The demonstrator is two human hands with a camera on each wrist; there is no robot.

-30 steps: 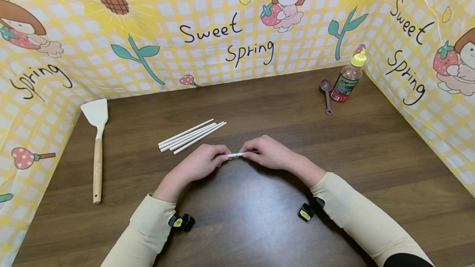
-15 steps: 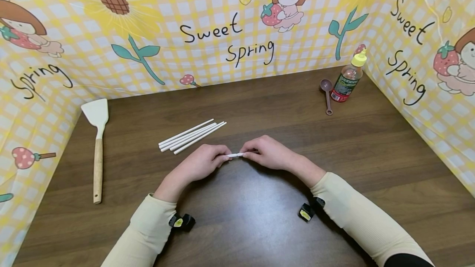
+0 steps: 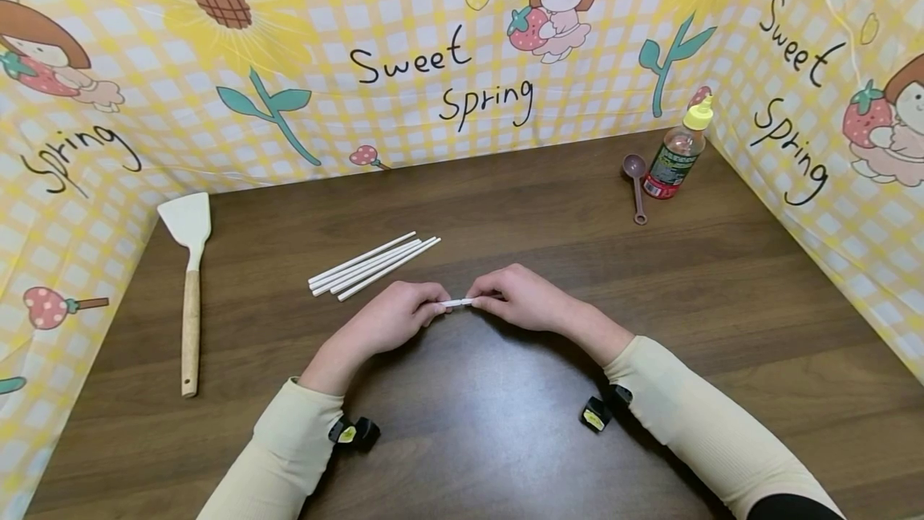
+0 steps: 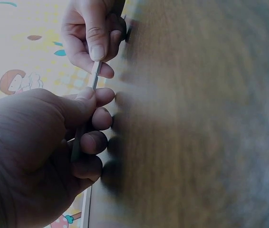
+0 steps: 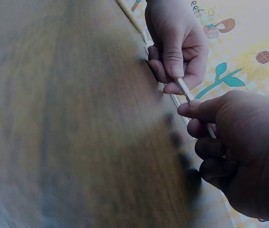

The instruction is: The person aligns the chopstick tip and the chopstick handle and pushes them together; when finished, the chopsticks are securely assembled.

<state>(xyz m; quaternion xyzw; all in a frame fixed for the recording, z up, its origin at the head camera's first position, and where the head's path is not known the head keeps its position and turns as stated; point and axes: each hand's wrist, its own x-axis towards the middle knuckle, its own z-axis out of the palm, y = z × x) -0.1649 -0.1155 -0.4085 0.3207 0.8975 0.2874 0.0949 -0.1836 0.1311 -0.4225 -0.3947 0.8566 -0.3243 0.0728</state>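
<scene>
A thin white stick point(image 3: 455, 302) is held level between the two hands, just above the wooden table. My left hand point(image 3: 395, 316) pinches its left part between thumb and index finger; in the left wrist view its tail point(image 4: 76, 147) runs across the curled fingers. Thumb and fingers of my right hand point(image 3: 528, 299) pinch the other part, close to the left fingertips. A small notch or break marks the stick point(image 5: 184, 89) in the short gap between the hands; whether it is one piece or two I cannot tell. Several similar white sticks point(image 3: 390, 269) lie side by side beyond the left hand.
At the far left lies a spatula point(image 3: 191, 295) with a white head and wooden handle. A brown measuring spoon point(image 3: 636, 183) rests beside an upright bottle point(image 3: 674, 159) with a yellow cap at the back right. Patterned cloth point(image 3: 404, 127) walls the table point(image 3: 505, 440) at back and sides.
</scene>
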